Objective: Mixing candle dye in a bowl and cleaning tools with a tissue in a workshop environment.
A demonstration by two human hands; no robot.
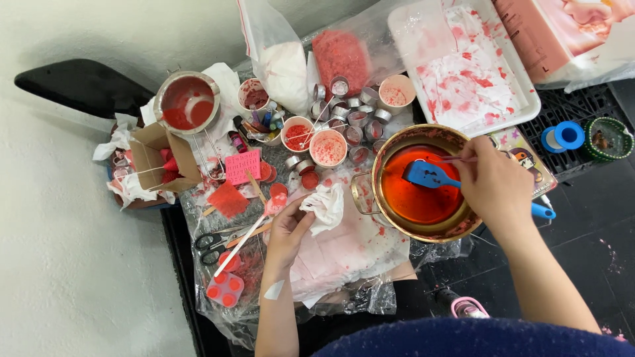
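Two hands are at work over a crowded bench (344,254): the right hand (495,185) is closed on the handle of a blue spatula (430,176), whose blade dips into the red liquid in a brass-coloured pot (423,228) sitting at about three o'clock from the centre of the bench, while the left hand (289,228) has its fingers pinched together on a crumpled white tissue (325,206) just to the pot's nine o'clock. The liquid stands high in the pot, so a brisk stir could, I judge, slop it over the rim onto the stained paper below; the pot also sits near the bench's edge at five o'clock, and a push on its side handle might tip it. Clutter leaves little room to move: at eleven o'clock from the pot stand small paper cups (329,148) of red matter and a cluster of little metal tins (354,116), easily knocked by a sleeve. Further off at ten o'clock is a metal saucepan (187,102) with red residue, and scissors (211,241) lie at eight o'clock beside a white stick. A splattered white tray (522,112) lies at one o'clock.
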